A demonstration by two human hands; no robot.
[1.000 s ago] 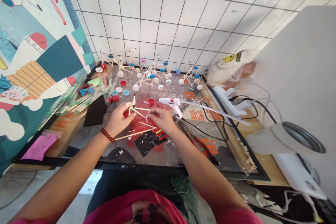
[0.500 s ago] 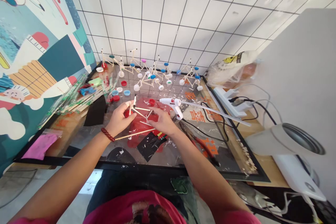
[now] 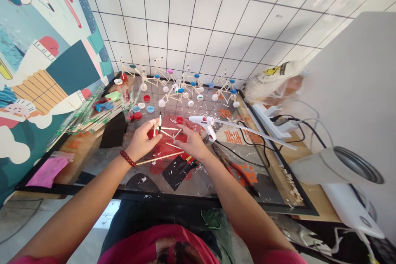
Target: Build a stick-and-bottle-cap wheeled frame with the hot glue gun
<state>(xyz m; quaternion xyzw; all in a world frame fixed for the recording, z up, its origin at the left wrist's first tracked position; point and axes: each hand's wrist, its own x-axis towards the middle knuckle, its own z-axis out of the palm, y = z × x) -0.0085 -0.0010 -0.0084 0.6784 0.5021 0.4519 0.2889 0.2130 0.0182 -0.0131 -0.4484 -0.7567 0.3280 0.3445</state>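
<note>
Stick frame (image 3: 168,128) between left hand (image 3: 141,141) and right hand (image 3: 192,143), over the surface (image 3: 107,164).
The left hand pinched its near end; whether the right gripped or merely touched could not be told. Uneven finger pressure might have pulled it apart. Rightward sat a glue gun (image 3: 204,121), then orange characters (image 3: 233,137), unreadable.

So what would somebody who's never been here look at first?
Probably the little capped stick models standing along the back of the table. Then maybe the bright cartoon panel on the left. Closer in, the left fingers hold another stick frame near the right fingers, and a white glue gun lies just beyond them.
</note>
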